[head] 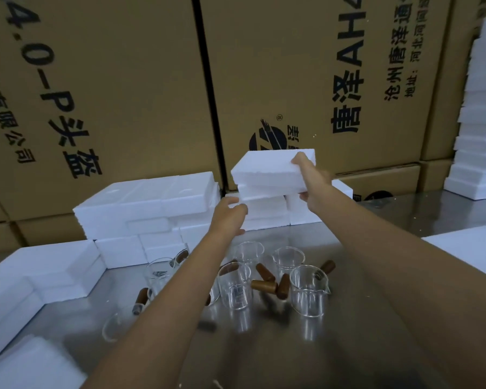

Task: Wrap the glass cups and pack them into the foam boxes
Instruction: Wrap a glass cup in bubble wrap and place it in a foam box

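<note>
right hand (309, 181) gripping foam box (270, 171), left hand (230, 213) open below

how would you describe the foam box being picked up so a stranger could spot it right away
Find the wall of brown cartons behind the steel table. At its foot, near the middle, stands a short stack of white foam boxes. The foam box is the tilted one lifted above that stack, gripped by the right hand.

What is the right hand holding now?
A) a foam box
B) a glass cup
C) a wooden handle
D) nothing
A: the right hand grips a white foam box by its end, lifted above the stack, while the glass cups stand untouched on the table.
</note>
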A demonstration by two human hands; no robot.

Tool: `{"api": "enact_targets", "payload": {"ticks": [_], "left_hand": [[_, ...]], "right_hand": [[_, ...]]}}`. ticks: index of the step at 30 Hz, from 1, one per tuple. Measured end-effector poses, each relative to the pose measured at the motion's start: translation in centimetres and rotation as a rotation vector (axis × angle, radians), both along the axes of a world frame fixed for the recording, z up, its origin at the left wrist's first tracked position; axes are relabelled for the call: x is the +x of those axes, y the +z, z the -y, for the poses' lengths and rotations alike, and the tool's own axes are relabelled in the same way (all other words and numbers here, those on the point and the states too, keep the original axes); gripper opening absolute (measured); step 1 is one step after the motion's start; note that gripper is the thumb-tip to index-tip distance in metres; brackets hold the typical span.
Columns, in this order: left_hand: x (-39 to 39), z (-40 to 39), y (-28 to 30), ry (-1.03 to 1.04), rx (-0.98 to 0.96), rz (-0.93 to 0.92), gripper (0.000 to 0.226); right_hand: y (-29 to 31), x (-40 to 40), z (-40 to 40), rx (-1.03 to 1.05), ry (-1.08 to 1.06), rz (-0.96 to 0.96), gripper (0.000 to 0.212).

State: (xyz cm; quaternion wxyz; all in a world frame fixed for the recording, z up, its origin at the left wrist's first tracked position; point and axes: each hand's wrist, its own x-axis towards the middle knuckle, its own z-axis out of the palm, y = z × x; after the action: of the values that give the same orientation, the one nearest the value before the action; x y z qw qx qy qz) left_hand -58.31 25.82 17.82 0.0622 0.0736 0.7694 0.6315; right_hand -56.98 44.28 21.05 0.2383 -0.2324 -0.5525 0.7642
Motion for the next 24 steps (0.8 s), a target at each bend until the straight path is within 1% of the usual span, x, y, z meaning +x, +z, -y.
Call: {"api": "enact_targets", "payload": {"ticks": [3,5,7,8,9,12,15,17,19,21,24], "left_hand": [[3.0,2.0,0.9,0.009,0.048,0.030,0.043],[5.2,3.4,1.9,0.015,0.070,0.038,0.042],[7.8,4.9,3.4,0.031,0.129,0.050,0.030],[9.4,5.5,4.1,0.030,0.169,0.062,0.024],[11.1,6.1,4.6,0.023,0.211,0.069,0.024],[16.3,8.1,5.0,0.012,0.282,0.077,0.037],[21.0,10.5,3.6,0.049,0.322,0.117,0.049],[23.5,12.2,2.1,0.094,0.286,0.147,0.052],[25.8,13.7,0.6,0.164,0.256,0.161,0.045],[27.6,14.9,-0.8,0.185,0.218,0.159,0.039],[29.4,15.9,-3.0,0.208,0.204,0.237,0.035]], "right_hand": [[1.5,4.4,0.1,0.016,0.052,0.023,0.062],[2.5,7.9,0.5,0.032,0.151,0.033,0.049],[3.1,11.6,1.4,0.026,0.247,0.034,0.035],[3.2,13.5,2.0,0.013,0.287,0.037,0.032],[3.1,15.3,2.7,-0.001,0.320,0.040,0.031],[2.2,20.6,5.4,-0.033,0.393,0.058,0.025],[0.5,25.3,8.2,-0.029,0.434,0.121,0.026],[-0.9,27.9,9.9,-0.006,0.452,0.166,0.024],[-2.4,30.1,11.6,0.041,0.459,0.200,0.024],[-3.9,31.9,13.3,0.089,0.444,0.239,0.030],[-5.8,33.6,15.5,0.159,0.374,0.298,0.030]]}}
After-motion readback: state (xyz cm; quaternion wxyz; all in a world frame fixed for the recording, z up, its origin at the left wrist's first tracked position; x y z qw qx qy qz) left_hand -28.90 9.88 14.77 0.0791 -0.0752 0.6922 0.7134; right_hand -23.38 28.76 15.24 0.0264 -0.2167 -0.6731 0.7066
